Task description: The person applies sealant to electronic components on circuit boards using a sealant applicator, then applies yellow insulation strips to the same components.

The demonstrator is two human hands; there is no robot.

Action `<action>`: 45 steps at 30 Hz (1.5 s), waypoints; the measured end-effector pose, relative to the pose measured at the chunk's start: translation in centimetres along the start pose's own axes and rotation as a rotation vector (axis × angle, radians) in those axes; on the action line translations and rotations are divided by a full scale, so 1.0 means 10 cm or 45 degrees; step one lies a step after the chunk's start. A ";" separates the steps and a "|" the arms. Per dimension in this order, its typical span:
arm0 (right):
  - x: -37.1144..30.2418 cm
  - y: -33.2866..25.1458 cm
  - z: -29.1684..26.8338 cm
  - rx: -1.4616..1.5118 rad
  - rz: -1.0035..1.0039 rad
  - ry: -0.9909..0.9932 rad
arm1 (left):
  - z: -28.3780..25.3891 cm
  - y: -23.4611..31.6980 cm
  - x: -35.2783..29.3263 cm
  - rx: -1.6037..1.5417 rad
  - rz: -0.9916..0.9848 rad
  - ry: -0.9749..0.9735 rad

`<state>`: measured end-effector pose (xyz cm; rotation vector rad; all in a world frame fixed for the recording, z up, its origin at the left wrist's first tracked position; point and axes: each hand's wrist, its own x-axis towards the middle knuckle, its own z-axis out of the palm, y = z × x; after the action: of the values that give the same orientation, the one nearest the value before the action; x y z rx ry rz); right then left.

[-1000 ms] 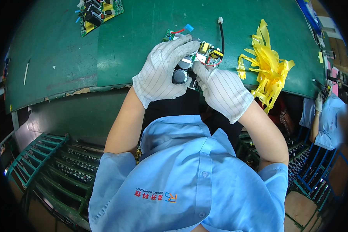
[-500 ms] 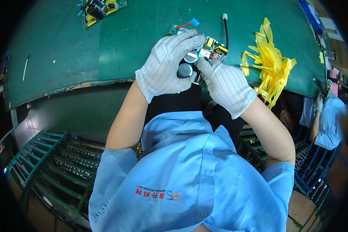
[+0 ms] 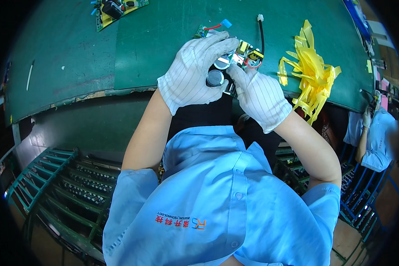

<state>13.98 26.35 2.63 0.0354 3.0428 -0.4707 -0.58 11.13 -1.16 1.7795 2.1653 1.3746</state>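
Note:
A circuit board (image 3: 239, 59) lies at the near edge of the green table, partly covered by my hands. Two large round black capacitors (image 3: 215, 78) stand on it, beside small yellow-wrapped transformers (image 3: 255, 55). My left hand (image 3: 193, 73), in a white striped glove, curls round the board's left side, thumb near the front capacitor. On the other side my right hand (image 3: 264, 96), gloved alike, has its fingers closed against the board next to the capacitors; whether a small part is pinched there is hidden. A black cable (image 3: 262, 33) and a red wire with a blue connector (image 3: 226, 23) stick out beyond it.
A tangle of yellow tape strips (image 3: 314, 71) hangs over the table edge at right. Another circuit board (image 3: 113, 9) sits at far left. Green racks (image 3: 37, 177) stand below left. At far right a person in a blue shirt (image 3: 377, 139) works.
The board and my left hand have shifted slightly to the right. My right hand keeps nearly the same place, its fingers still at the board.

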 end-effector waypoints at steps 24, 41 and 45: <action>-0.95 0.37 -0.54 0.008 0.346 0.054 | -0.30 0.28 0.16 0.103 -0.017 -0.105; -1.39 -0.24 -0.13 0.966 0.493 0.418 | -0.34 0.17 0.76 0.138 0.442 -0.772; -1.39 -0.13 -0.17 1.031 0.581 0.431 | -0.35 0.32 0.39 -1.180 -0.981 -0.157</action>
<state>27.71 25.47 5.52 0.8875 2.7364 -1.7161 -1.25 12.06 4.85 0.5889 1.4405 1.5469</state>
